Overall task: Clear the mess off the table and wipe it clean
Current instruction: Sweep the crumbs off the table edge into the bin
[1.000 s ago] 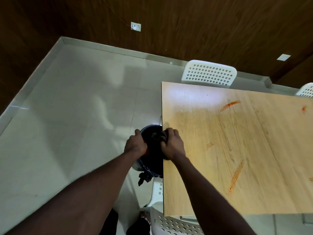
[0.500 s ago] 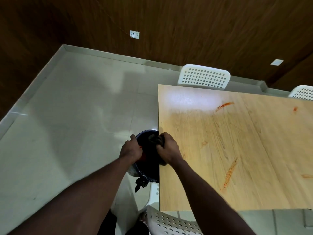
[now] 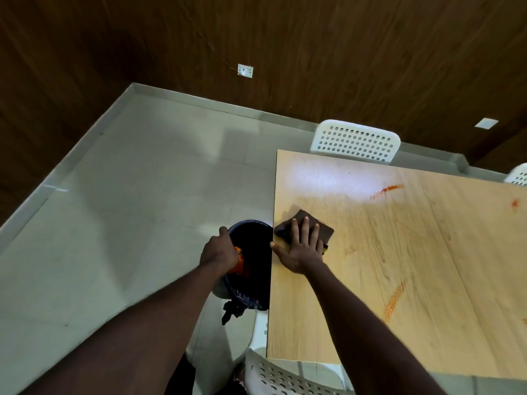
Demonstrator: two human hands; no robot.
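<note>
A light wooden table [image 3: 427,266] carries several orange-red smears, one long streak [image 3: 395,302] near the front and one [image 3: 386,190] farther back. My right hand [image 3: 302,246] lies flat with straight fingers on a dark brown cloth [image 3: 323,230] at the table's left edge. Beside that edge stands a black bin [image 3: 251,232] lined with a dark bag. My left hand [image 3: 218,249] grips the bin's rim, with something orange [image 3: 238,265] just under it inside the bin.
White perforated chairs stand at the table's far side [image 3: 355,141], far right [image 3: 517,173] and near corner [image 3: 273,377]. Pale tiled floor [image 3: 128,223] stretches to the left, bounded by dark wood walls.
My right hand has moved from over the bin onto the table and now presses the cloth flat there. My left hand stays on the bin's rim.
</note>
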